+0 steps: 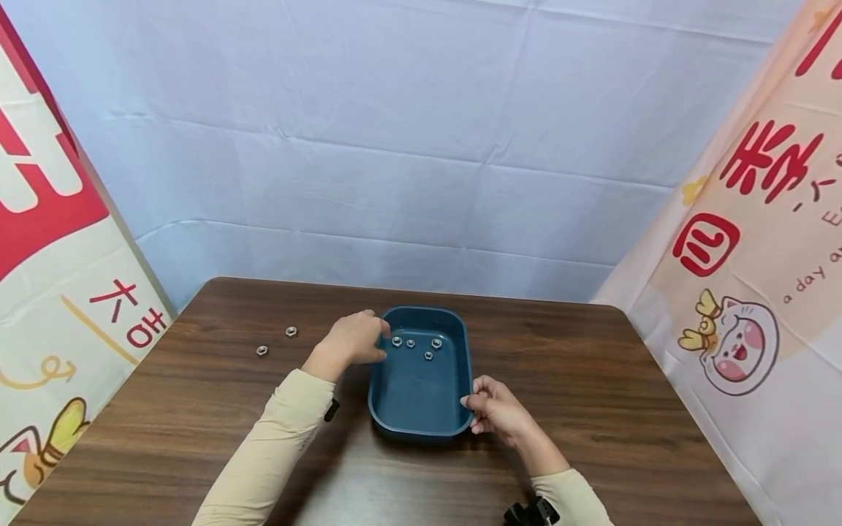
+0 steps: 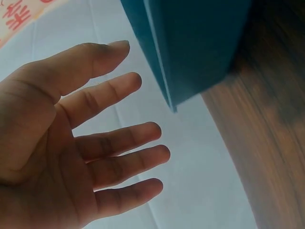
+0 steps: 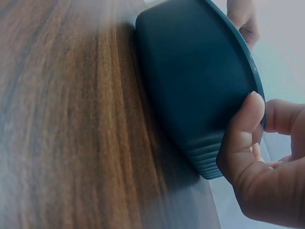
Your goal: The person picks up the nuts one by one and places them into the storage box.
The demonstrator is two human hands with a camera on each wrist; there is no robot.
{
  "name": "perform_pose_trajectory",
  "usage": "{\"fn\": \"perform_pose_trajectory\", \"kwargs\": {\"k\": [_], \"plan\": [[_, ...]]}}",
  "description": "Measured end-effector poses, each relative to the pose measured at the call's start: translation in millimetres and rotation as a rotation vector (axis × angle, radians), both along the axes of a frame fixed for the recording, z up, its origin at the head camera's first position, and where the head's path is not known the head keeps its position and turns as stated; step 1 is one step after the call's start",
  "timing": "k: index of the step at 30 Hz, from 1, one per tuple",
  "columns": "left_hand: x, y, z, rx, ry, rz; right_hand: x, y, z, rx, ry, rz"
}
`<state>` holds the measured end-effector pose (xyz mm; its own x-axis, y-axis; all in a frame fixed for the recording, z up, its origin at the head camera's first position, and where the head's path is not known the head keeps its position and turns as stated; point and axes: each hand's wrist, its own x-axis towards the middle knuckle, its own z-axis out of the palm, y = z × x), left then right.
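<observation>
A blue rectangular tray [image 1: 421, 432] with rounded corners sits on the wooden table, and several small metal nuts [image 1: 411, 343] lie toward its far end. My right hand [image 1: 501, 413] pinches the tray's right rim near the front corner. In the right wrist view, the thumb and fingers of that hand [image 3: 269, 188] bend over the rim. At the tray's far left side is my left hand [image 1: 351, 337], its fingertips at the rim. Seen in the left wrist view, this hand [image 2: 62, 138] has its fingers spread and nothing in them.
Two more metal nuts, a far one [image 1: 291, 332] and a nearer one [image 1: 262, 351], lie on the table [image 1: 579, 365] left of the tray. A pale cloth [image 1: 395, 183] hangs behind the table, with printed banners at both sides.
</observation>
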<state>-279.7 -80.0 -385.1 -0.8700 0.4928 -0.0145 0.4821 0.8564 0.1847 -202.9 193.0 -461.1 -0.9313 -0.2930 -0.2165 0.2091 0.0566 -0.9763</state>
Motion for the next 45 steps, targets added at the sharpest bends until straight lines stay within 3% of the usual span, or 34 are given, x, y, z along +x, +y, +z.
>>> {"fn": "perform_pose_trajectory", "kwargs": {"k": [13, 30, 45], "plan": [[-2.9, -31.3, -9.3, 0.009, -0.01, 0.058, -0.9, -0.5, -1.7, 0.012, -0.006, -0.013], [1.8, -66.3, -25.3, 0.052, -0.049, 0.115, -0.4, 0.0, 1.9, -0.018, -0.019, 0.005], [5.9, -85.8, -30.5, 0.069, -0.08, 0.178, -0.4, -0.4, 2.4, -0.019, -0.019, 0.01]]}}
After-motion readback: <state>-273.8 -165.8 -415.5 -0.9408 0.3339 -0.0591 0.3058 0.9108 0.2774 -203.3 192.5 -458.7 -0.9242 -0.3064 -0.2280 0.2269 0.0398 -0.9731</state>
